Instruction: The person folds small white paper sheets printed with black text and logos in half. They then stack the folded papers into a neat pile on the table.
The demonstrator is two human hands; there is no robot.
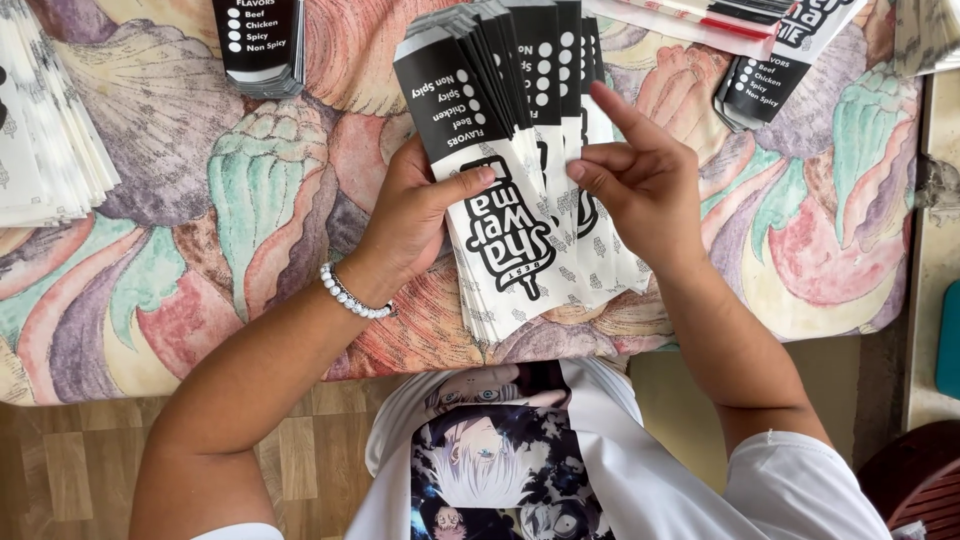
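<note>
A fanned stack of white paper sleeves with black printed ends (520, 170) lies on a table under a floral cloth (220, 200). My left hand (415, 215), with a white bead bracelet at the wrist, grips the stack from the left, thumb pressed on the top sleeve. My right hand (640, 180) touches the right side of the fan, its fingertips pinching a sleeve edge and the index finger raised.
More stacks of the same sleeves lie around: one at the far left edge (50, 130), one at the top left (262, 45), and others at the top right (770, 70). The table's front edge runs just below my hands, with wood floor beneath.
</note>
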